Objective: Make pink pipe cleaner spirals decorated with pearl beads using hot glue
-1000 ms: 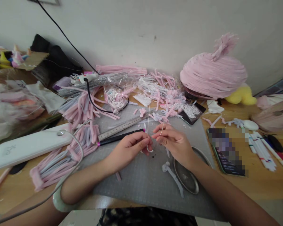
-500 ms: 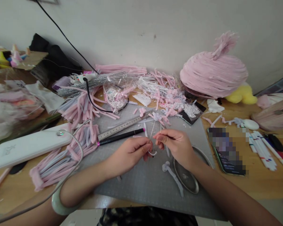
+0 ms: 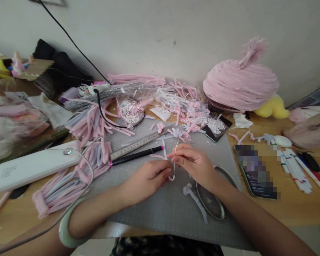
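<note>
My left hand (image 3: 152,179) is closed in a pinch over the grey cutting mat (image 3: 146,217), holding the end of a short curved string of white pearl beads (image 3: 172,178). From the beads a thin pale strand (image 3: 175,167) runs up past the fingers of my right hand (image 3: 196,164), whose thumb and fingers close around it. The fingertips of both hands are close together. Whether the strand is thread or wire I cannot tell. Beyond my fingers lies a small pale fuzzy bow (image 3: 176,132) among pink ones.
A steel ruler (image 3: 141,141) and black pen (image 3: 137,155) lie left of my hands. An oval metal dish (image 3: 220,213) sits beneath my right wrist. Loose pearls (image 3: 216,125) rest on a dark card. Right stands a phone (image 3: 256,174); left, a white power bank (image 3: 34,167) with its cable (image 3: 92,174).
My right hand has dropped slightly and moved a little left, nearer my left hand. The strand now stands nearly upright above the beads, which hang in a tighter curve.
</note>
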A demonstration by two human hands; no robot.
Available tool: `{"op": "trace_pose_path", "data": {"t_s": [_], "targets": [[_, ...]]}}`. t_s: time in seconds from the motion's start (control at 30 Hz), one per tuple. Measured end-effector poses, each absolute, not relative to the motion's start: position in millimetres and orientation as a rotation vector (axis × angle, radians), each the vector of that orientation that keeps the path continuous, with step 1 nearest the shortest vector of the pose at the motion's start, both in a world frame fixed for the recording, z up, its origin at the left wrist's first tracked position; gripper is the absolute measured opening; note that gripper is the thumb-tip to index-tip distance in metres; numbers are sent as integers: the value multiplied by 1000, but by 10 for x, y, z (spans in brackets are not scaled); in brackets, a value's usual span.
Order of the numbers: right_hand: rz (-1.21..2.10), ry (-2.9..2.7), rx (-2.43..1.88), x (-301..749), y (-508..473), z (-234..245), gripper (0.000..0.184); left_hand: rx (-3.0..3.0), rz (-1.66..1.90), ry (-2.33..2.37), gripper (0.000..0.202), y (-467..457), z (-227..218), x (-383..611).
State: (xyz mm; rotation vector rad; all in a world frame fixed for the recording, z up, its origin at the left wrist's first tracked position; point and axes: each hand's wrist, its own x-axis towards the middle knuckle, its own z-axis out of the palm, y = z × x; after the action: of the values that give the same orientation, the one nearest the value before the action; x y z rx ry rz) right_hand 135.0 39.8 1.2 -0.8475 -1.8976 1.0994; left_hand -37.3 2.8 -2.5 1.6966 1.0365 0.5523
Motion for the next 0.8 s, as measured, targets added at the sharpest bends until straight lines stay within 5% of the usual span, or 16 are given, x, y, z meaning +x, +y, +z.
{"op": "trace_pose_path", "data": {"t_s": [0.4,0.63,0.8], "targets": [[559,-2063,-846,1388,368,-31,19,963,757,854,25,55,-32,-319],[-213,-2312,-894,1399,308,96,18,1047,753,859,24,56,-42,-310],[-72,-2406,-818,1385,324,77,20,1320,733,1007,23,33,-52,-324]]}}
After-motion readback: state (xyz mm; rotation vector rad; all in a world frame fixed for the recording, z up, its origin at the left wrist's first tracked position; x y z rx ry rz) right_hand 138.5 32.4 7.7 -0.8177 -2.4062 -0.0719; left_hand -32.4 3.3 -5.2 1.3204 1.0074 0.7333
